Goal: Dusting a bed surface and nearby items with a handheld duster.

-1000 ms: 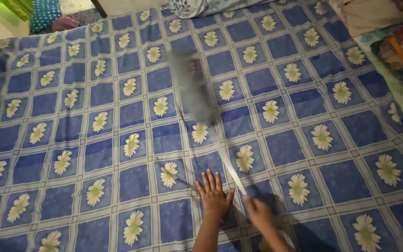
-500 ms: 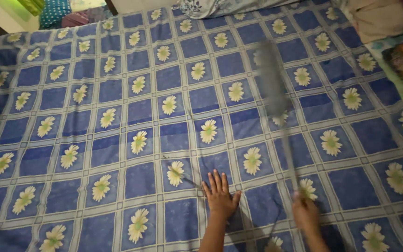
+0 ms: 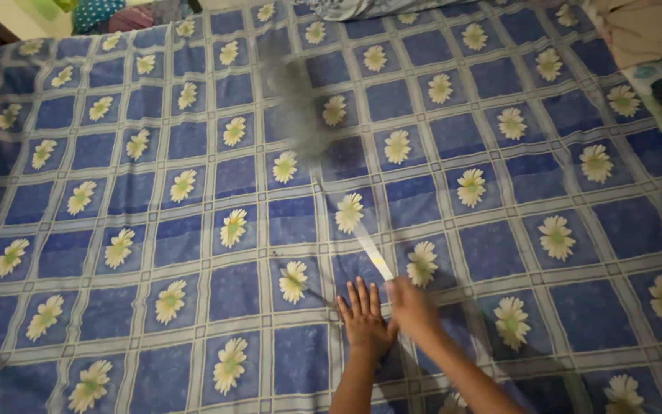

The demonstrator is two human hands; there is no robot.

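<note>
"Sweeping the bed (image 3: 155, 115), would you say? The blue checked sheet with daisies fills nearly the whole view."

"That's my reading. It lies flat, with a pillow (image 3: 362, 6) at 12 o'clock and heaped cloth (image 3: 653, 27) at 2 o'clock."

"And the broom (image 3: 368, 247)?"

"It slants from the hands at 6 o'clock up toward 11 o'clock. The pale handle shows clearly. The grey head is a blur over the sheet, so I can't tell whether it touches the cloth."

"Who holds it?"

"The right hand (image 3: 411, 307), closed round the low end of the handle. It is blurred, so the exact grip is hard to read."

"The left hand (image 3: 365, 318)?"

"Flat on the sheet, fingers spread and pointing to 12 o'clock, holding nothing. It lies just beside the right, at its 9 o'clock, perhaps touching."

"So which step?"

"Mid-stroke, I'd judge, with the head out on the 11 o'clock side."

"What would the next stroke need?"

"A firm palm to pin the sheet, and a low, even swing of the handle that stays clear of those spread fingers."
</note>
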